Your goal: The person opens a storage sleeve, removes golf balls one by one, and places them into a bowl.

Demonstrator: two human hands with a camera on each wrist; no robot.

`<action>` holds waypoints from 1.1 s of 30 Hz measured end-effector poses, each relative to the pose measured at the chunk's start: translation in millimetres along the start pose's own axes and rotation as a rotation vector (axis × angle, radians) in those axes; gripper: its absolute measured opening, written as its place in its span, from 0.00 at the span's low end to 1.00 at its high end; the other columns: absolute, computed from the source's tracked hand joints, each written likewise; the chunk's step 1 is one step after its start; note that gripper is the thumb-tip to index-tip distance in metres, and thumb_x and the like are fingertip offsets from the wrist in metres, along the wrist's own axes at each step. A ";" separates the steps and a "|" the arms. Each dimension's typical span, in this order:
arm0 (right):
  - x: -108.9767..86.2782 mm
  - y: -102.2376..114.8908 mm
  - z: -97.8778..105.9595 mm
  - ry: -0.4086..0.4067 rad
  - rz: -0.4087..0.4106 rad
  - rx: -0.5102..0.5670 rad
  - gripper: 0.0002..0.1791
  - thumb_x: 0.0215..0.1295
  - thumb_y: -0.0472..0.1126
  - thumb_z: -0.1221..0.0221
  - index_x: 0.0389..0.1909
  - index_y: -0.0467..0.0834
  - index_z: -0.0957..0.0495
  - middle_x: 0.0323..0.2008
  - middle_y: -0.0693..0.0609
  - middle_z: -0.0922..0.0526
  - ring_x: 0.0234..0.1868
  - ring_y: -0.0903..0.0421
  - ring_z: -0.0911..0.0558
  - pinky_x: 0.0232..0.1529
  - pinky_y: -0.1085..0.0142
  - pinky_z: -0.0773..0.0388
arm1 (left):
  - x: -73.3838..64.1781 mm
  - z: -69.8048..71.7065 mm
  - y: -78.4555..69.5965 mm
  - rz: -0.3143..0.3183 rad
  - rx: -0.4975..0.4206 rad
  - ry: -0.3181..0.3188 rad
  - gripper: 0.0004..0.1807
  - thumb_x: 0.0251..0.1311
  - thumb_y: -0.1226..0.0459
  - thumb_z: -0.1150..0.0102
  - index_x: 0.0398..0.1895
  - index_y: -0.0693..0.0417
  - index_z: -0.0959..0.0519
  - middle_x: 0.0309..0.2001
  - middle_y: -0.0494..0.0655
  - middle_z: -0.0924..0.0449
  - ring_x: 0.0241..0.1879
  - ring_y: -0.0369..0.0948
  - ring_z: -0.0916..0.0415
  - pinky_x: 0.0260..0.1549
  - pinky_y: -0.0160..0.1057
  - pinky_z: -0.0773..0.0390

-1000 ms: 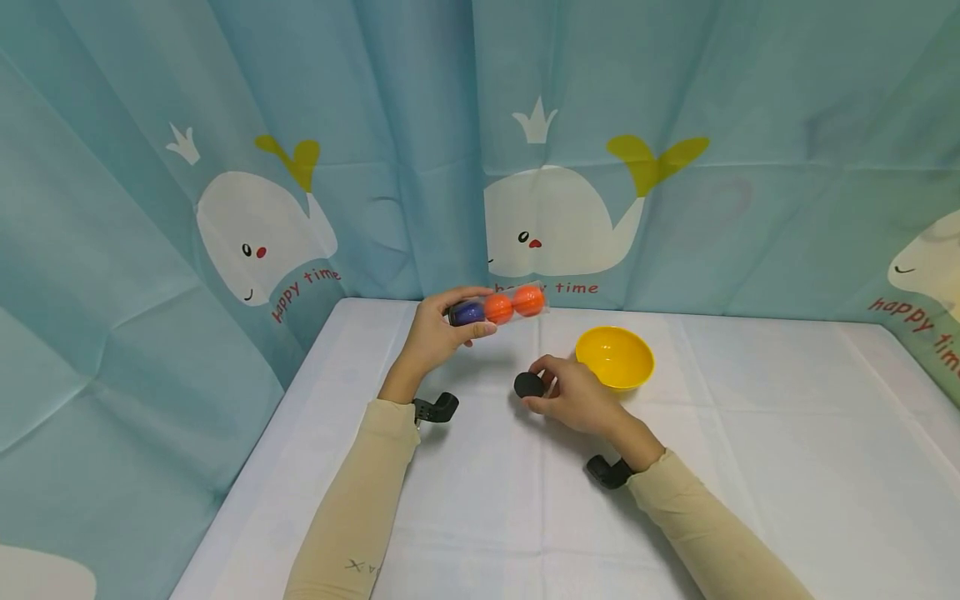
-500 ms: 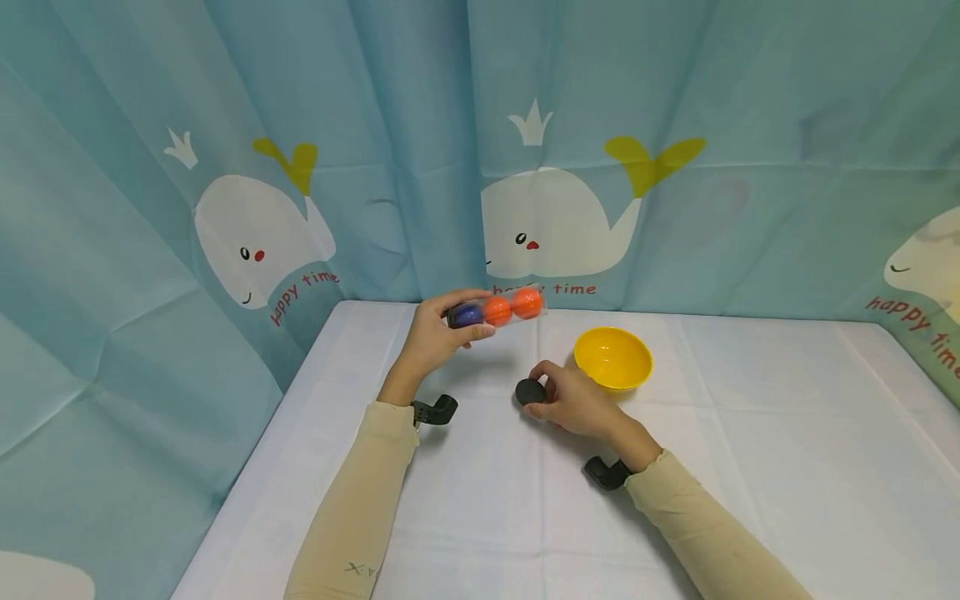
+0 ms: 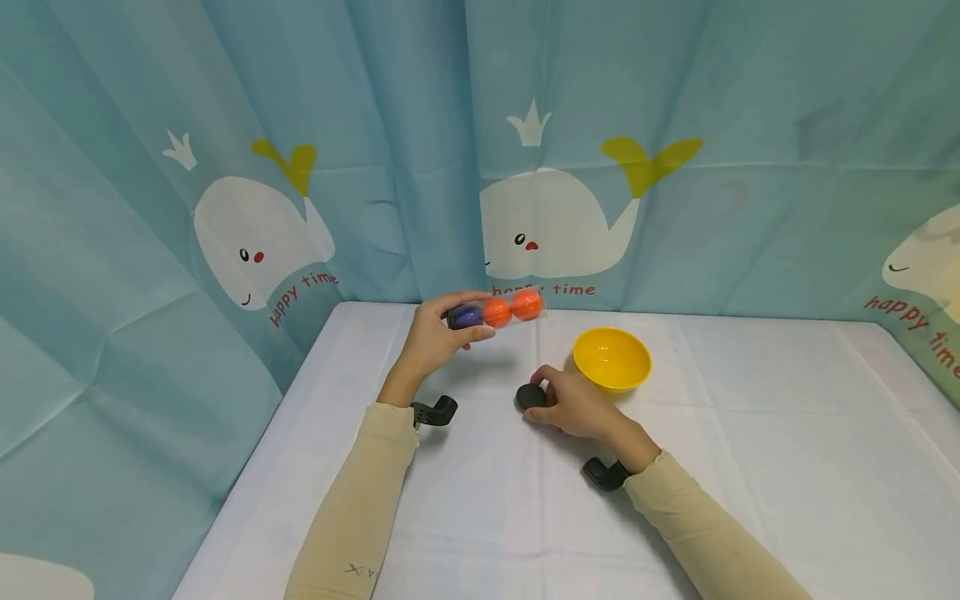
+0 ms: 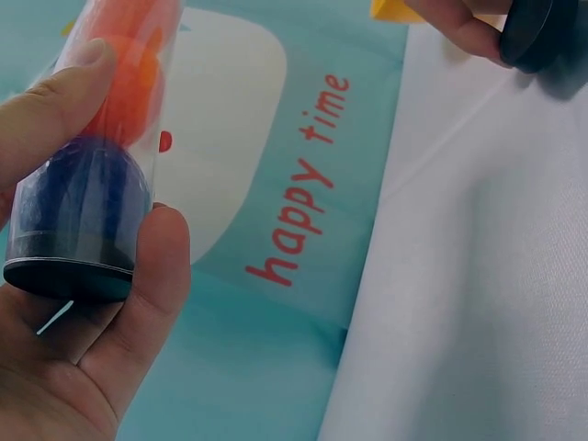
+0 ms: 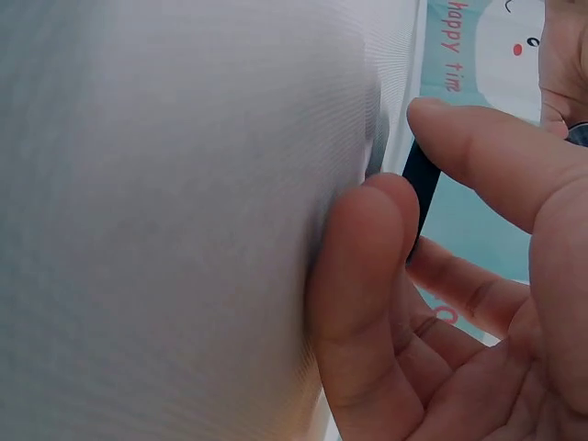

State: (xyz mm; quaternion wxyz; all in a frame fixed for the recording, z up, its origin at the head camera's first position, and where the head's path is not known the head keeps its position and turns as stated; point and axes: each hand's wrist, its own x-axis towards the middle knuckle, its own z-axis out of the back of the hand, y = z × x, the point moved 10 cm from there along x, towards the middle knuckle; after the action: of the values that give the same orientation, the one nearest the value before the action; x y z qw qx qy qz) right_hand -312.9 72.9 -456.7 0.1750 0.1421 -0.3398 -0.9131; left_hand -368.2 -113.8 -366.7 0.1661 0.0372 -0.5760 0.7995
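In the head view my left hand [image 3: 435, 337] grips a clear plastic tube [image 3: 513, 309] by its black-ended part, above the table's far side. Inside it, lined up in a row, are a blue ball [image 4: 81, 184] and two orange balls [image 3: 527, 305]. The tube points right and tilts slightly up. My right hand [image 3: 579, 406] pinches a round black cap [image 3: 531, 397] at its edge between thumb and fingers, low over the white cloth. Seen from the right wrist, the cap shows edge-on as a dark strip [image 5: 423, 188], with fingertips close to the cloth.
A yellow bowl [image 3: 613, 360] stands just behind and right of my right hand. White cloth [image 3: 750, 467] covers the table. A blue whale-print curtain [image 3: 405, 167] hangs behind its far edge and along the left.
My right hand has lowered the black cap slightly toward the cloth and toward me, and the cap lies flatter. My left hand stays almost still with the tube.
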 end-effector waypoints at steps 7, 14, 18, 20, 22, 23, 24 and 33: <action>0.8 -1.7 -0.5 -0.002 -0.015 -0.014 0.28 0.61 0.47 0.27 0.58 0.42 0.25 0.26 0.50 0.22 0.20 0.56 0.23 0.26 0.65 0.24 | -0.1 -0.7 1.9 0.007 0.012 0.002 0.26 0.53 0.56 0.22 0.57 0.38 0.16 0.62 0.46 0.20 0.34 0.52 0.20 0.32 0.41 0.16; -0.3 0.2 -0.3 0.001 -0.013 -0.018 0.28 0.61 0.46 0.27 0.59 0.42 0.26 0.25 0.51 0.22 0.20 0.56 0.24 0.26 0.65 0.24 | 0.3 -1.3 1.9 -0.010 0.015 0.002 0.25 0.53 0.56 0.22 0.57 0.36 0.15 0.63 0.47 0.21 0.35 0.48 0.19 0.32 0.43 0.15; -1.2 1.4 0.5 0.007 -0.008 -0.016 0.28 0.62 0.46 0.28 0.59 0.42 0.26 0.25 0.51 0.22 0.20 0.57 0.24 0.26 0.65 0.25 | 0.1 -1.7 1.8 -0.011 0.015 0.000 0.25 0.53 0.57 0.21 0.57 0.36 0.15 0.63 0.47 0.21 0.36 0.48 0.19 0.32 0.42 0.15; -2.2 2.3 2.5 0.008 -0.009 -0.013 0.28 0.62 0.46 0.28 0.59 0.42 0.27 0.25 0.51 0.22 0.21 0.56 0.24 0.26 0.65 0.24 | -0.1 -2.0 1.8 -0.005 0.019 0.000 0.25 0.53 0.57 0.21 0.57 0.36 0.15 0.64 0.47 0.22 0.35 0.47 0.19 0.32 0.43 0.15; -3.2 5.6 6.4 0.002 0.005 -0.012 0.28 0.63 0.46 0.29 0.60 0.41 0.27 0.25 0.51 0.21 0.21 0.56 0.24 0.27 0.65 0.24 | -0.2 -2.3 1.6 -0.001 0.021 0.001 0.26 0.53 0.56 0.21 0.57 0.36 0.15 0.64 0.47 0.22 0.35 0.47 0.18 0.33 0.49 0.14; -3.8 7.4 8.9 -0.006 0.013 -0.013 0.28 0.63 0.46 0.29 0.60 0.41 0.27 0.25 0.51 0.21 0.21 0.56 0.24 0.27 0.65 0.24 | -0.5 -2.3 1.5 0.002 0.021 0.001 0.26 0.53 0.56 0.21 0.57 0.35 0.15 0.64 0.47 0.22 0.35 0.48 0.18 0.34 0.52 0.14; -4.5 10.0 12.0 -0.015 0.023 -0.011 0.28 0.63 0.46 0.29 0.60 0.40 0.27 0.26 0.51 0.21 0.21 0.56 0.24 0.27 0.65 0.24 | -0.5 -2.3 1.4 0.003 0.020 0.001 0.26 0.53 0.56 0.21 0.57 0.35 0.15 0.64 0.47 0.22 0.35 0.48 0.18 0.35 0.55 0.15; -13.0 28.7 48.6 -0.145 0.130 0.038 0.24 0.66 0.44 0.32 0.59 0.41 0.26 0.29 0.51 0.21 0.21 0.57 0.24 0.26 0.66 0.24 | -0.6 -3.5 0.9 0.013 0.028 0.008 0.26 0.53 0.56 0.21 0.57 0.37 0.15 0.64 0.47 0.22 0.41 0.48 0.21 0.33 0.41 0.16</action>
State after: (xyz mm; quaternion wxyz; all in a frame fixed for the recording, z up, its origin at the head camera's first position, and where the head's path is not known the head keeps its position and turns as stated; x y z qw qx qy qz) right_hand -313.2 85.7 -400.2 0.2060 0.0568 -0.3774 -0.9011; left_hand -367.4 -111.0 -368.9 0.1628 0.0326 -0.5643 0.8087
